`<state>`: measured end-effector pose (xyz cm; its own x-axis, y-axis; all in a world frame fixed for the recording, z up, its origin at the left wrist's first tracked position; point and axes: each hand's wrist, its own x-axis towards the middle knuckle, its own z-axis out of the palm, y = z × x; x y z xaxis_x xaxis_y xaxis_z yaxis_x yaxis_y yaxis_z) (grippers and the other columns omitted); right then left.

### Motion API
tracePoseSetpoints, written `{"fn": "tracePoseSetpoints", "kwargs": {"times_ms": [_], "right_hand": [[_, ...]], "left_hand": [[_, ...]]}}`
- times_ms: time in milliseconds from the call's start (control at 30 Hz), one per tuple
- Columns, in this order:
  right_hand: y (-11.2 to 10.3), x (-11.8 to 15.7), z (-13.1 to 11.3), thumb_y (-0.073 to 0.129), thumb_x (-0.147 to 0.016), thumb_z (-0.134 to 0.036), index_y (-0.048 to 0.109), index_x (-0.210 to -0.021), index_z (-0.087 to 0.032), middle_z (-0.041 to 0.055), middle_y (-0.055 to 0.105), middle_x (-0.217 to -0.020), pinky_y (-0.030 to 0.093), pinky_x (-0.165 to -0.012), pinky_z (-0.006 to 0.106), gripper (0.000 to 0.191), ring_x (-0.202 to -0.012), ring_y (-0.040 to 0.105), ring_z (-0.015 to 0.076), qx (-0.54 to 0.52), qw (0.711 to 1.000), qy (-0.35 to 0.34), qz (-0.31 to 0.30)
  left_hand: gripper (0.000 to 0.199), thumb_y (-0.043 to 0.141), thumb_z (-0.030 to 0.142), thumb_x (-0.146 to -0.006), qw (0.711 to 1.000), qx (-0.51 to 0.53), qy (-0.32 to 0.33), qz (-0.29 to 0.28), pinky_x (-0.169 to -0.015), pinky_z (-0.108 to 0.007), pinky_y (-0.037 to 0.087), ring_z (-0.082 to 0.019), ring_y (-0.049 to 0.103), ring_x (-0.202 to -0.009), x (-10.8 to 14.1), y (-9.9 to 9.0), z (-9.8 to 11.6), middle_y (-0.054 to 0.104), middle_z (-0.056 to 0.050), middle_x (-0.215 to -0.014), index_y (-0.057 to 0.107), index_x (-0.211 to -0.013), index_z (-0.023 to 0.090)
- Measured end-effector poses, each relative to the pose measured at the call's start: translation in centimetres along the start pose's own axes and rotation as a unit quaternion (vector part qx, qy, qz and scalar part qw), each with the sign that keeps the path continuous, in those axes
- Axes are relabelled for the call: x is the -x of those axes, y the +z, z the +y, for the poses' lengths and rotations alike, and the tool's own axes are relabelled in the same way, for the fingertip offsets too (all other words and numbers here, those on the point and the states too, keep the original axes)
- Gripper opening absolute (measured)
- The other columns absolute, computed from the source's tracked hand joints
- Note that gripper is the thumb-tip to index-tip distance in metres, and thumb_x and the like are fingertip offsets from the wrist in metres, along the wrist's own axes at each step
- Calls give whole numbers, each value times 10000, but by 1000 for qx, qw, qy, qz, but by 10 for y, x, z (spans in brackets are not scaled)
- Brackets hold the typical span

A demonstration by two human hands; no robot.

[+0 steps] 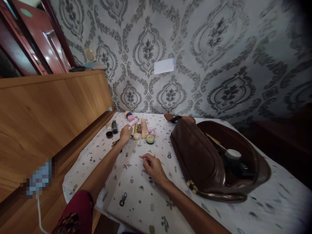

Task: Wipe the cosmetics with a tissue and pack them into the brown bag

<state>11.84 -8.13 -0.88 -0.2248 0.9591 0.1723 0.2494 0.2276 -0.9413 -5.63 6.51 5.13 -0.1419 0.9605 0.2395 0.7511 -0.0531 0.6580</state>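
At the cluster of cosmetics, my left hand (126, 134) has its fingers bent down and drawn together; whatever lies between them is hidden. Close to its fingertips are a small round cream jar (136, 136), a gold lipstick tube (136, 127) and a pink item (133, 122). Just right stand or lie a beige squeeze tube (144, 127) and a green-topped round jar (150, 139). My right hand (153, 167) hovers over the patterned cloth, loosely curled and open, with nothing visible in it. Dark hair clips (116, 144) lie partly behind my left wrist.
A brown leather bag (195, 152) gapes on the right, with a white-lidded container (233, 154) inside. Dark bottles (114, 126) and a round black lid (109, 134) sit at left. A wooden cabinet (56, 100) borders the table. A brown strap (180, 118) lies behind the bag.
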Motion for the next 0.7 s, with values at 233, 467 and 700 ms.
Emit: {"fn": "tracePoseSetpoints", "kwargs": {"times_ms": [233, 467, 700], "right_hand": [[0, -1, -2, 454, -850, -225, 632, -924, -173, -39, 526, -610, 432, -491, 224, 200, -493, 517, 120, 3, 1000, 6, 1], [0, -1, 1, 454, -839, -207, 628, -902, -171, -52, 503, -591, 403, -488, 205, 188, -489, 498, 106, -4, 1000, -7, -1], [1, -2, 5, 455, -839, -195, 641, -909, -155, -50, 506, -580, 390, -493, 206, 203, -485, 495, 104, -2, 1000, -20, -2]], "left_hand": [[266, 507, 312, -948, 989, -128, 60, -44, -815, -302, 438, -253, 631, -1027, -7, 17, 16, 704, -110, -1073, 643, -1143, 193], [267, 487, 277, -942, 960, -229, 135, -89, -873, -357, 472, -280, 607, -1093, 15, 27, 21, 678, -114, -1168, 647, -1143, 205], [331, 505, 227, -927, 942, -285, 155, -85, -878, -365, 500, -277, 604, -1097, 16, 19, 27, 672, -117, -1153, 587, -1246, 203]]}}
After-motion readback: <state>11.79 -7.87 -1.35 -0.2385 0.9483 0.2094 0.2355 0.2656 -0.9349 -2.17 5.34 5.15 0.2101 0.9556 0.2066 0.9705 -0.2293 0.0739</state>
